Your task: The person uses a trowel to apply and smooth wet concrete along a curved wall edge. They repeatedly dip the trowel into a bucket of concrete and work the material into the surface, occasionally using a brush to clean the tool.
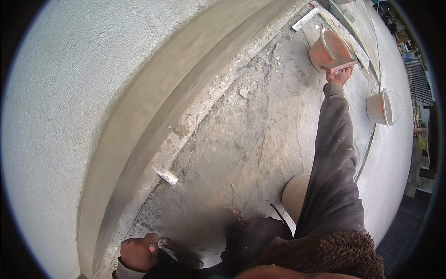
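Note:
My right arm is stretched far forward, and my right hand [341, 76] is closed around a plastering float [338, 64]. The float is a flat, reddish, mortar-smeared board, held across the near rim of an orange bucket [318, 55]. Grey smears coat the bucket's inside; how full it is I cannot tell. Low at the left, beside the wall's base, my left hand [137, 254] has its fingers curled in. Whatever it may hold is hidden. Ahead of it, a small white-smeared piece [167, 176] lies on the ledge.
A rough wall [93, 60] with a smooth band at its base curves along the left. A pale bucket [378, 108] with a wire handle stands at right, and another rounded container [294, 195] is partly behind my arm. Rubble litters the floor [241, 139]; a white strip [305, 19] lies far ahead.

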A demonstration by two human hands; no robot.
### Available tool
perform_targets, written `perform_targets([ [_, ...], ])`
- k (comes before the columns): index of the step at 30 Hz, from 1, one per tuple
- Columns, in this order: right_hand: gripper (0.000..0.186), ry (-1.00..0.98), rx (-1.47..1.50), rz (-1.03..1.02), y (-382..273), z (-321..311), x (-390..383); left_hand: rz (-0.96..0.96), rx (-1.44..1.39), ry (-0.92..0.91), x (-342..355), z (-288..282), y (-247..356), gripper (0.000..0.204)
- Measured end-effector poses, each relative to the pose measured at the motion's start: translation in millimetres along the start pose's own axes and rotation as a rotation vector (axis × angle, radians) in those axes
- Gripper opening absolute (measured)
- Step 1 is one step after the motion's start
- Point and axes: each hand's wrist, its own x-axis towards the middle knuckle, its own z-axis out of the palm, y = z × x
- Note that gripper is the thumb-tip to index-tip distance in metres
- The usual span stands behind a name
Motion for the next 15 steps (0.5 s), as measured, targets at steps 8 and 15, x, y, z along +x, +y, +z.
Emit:
perform_targets([
  [8,0.039,-0.169,0.04,-0.044,-6,-21,45,0.053,-0.073,0.093,13,1,17,0.012],
  [15,0.047,-0.333,-0.032,0.193,-20,-21,-15,0.127,-0.116,0.149,-21,-8,17,0.014],
])
